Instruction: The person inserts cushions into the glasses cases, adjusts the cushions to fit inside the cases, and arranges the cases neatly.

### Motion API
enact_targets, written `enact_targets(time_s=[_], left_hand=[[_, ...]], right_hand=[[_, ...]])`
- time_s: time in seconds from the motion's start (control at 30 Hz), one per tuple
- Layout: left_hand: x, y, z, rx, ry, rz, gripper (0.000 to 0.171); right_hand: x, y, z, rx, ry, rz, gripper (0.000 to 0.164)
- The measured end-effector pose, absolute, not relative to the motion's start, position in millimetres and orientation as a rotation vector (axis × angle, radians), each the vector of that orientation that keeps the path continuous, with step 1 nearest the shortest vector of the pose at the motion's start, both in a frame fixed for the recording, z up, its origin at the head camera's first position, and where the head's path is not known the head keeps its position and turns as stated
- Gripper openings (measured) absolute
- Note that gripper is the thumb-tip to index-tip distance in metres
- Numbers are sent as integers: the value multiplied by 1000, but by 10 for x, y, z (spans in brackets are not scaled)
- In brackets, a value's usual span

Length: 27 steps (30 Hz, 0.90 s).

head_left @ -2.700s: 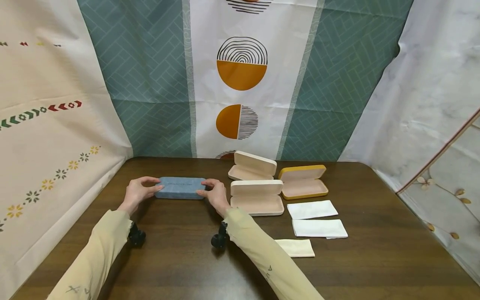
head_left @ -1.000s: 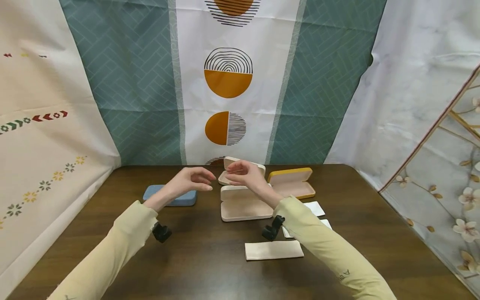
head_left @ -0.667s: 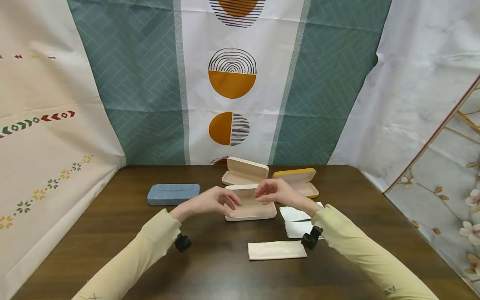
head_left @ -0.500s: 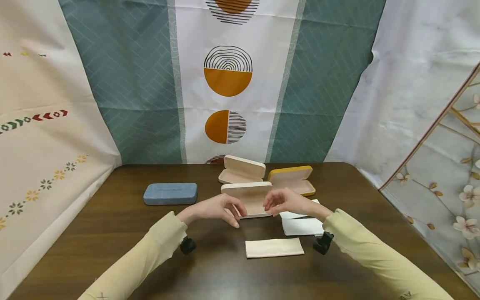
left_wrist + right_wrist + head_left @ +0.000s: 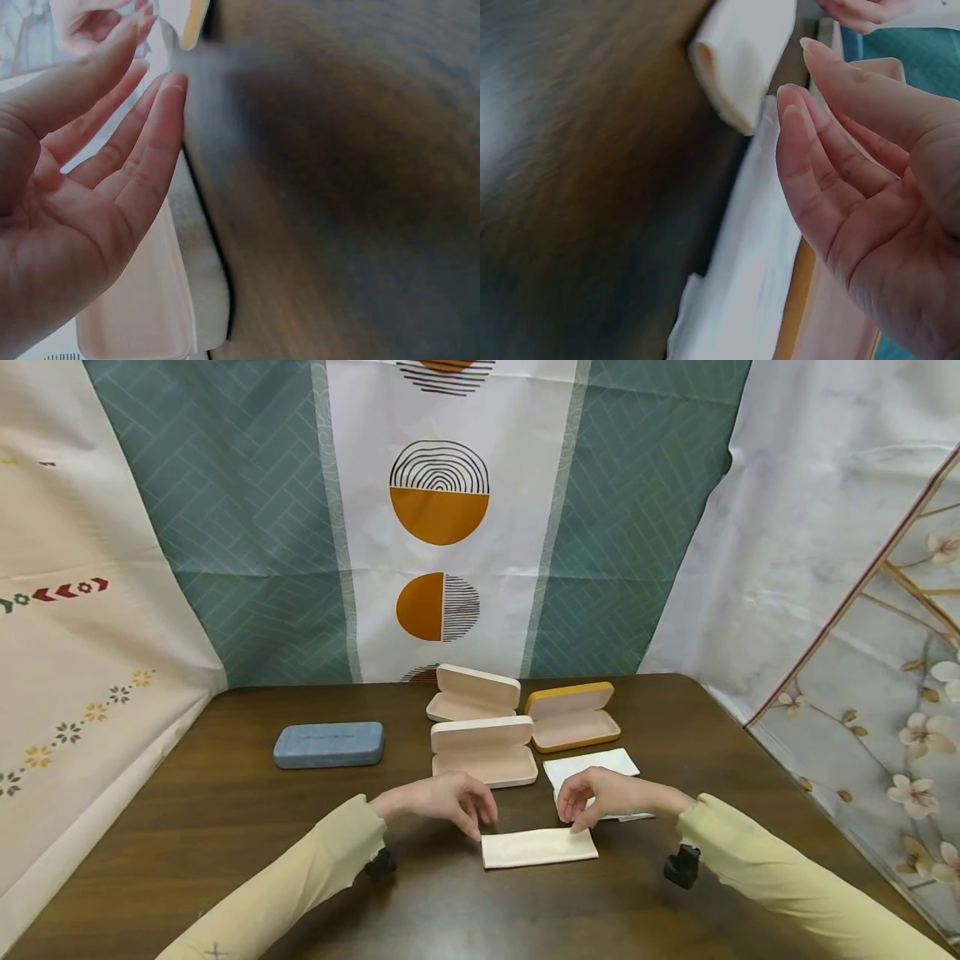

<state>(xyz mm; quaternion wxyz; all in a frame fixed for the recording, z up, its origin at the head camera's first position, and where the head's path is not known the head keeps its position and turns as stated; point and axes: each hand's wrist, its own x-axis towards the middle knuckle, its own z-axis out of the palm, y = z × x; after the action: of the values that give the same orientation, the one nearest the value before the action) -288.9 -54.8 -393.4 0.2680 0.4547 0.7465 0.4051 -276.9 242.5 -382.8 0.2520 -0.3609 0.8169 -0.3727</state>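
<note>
A folded cream cloth (image 5: pixel 538 848) lies flat on the table (image 5: pixel 420 914), nearest the front of the things laid out. My left hand (image 5: pixel 442 800) hovers at its left end, thumb tip close to the corner, fingers relaxed and holding nothing. Over the opposite end is my right hand (image 5: pixel 611 795), fingers bent loosely, thumb tip right at the cloth's back edge. In the right wrist view a gap shows between that hand and the cloth (image 5: pixel 742 60). Two folded white cloths (image 5: pixel 592 764) lie behind the right hand, which partly hides them.
Two cream eyeglass cases (image 5: pixel 483 767) and a yellow one (image 5: pixel 576 727) stand with lids raised at the back middle. A closed blue eyeglass case (image 5: pixel 328 745) lies back left. Patterned fabric (image 5: pixel 450 643) hangs behind the table.
Both hands have let go of the blue case, which stays at the back left. They have moved right and toward the front, coming down over the cream cloth's ends.
</note>
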Motion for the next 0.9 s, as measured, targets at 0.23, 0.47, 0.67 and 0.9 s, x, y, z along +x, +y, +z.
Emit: enact_targets(time_s=[0.23,0.47,0.67,0.9], left_hand=[[-2863,-512,-3980,1201,2060,1093,23],[-2790,-456,-4040,1113,2099,1098,21],[-2765,-401,-4088,1102,2185,1044,21],[-2767,-368,-4103,1157,2293,976,17]], right_hand=[[-2715,2517,-3842,-909,2279,-937,22],[-2672,2543,-3939,-926,2350,-879,23],[-2668,2518,-3974,-1000,2373,-819,21],[-2677,2509,-3938,-1074,2424,-758,18]])
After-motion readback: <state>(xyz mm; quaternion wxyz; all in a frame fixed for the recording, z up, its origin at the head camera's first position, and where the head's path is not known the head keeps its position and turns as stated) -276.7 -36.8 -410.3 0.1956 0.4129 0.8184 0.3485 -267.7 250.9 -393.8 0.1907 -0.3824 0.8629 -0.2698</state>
